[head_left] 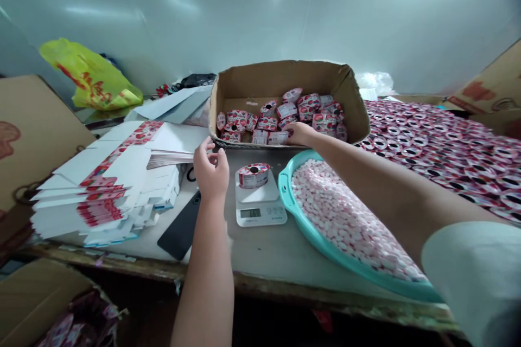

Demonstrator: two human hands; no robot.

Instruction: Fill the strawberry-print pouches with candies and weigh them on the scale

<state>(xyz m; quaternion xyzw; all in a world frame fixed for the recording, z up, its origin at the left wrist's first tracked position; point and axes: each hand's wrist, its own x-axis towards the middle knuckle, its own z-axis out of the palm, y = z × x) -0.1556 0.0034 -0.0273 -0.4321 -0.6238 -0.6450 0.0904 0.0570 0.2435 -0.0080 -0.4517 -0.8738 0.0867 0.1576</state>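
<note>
My right hand reaches into an open cardboard box, its fingers closed on the end of a small red-and-white carton near the front wall. Several similar printed cartons lie around it in the box. My left hand hovers by the box's front left corner, fingers loosely curled and apart, holding nothing. On a white digital scale between my arms stands one oval printed carton with a dark hole in its top. The scale's display is lit.
A turquoise basin of small white-and-pink pieces stands at right, partly under my forearm. Behind it spread many printed cartons. Left are stacked flat white cartons, a dark phone and a yellow bag. The table's worn edge runs along the front.
</note>
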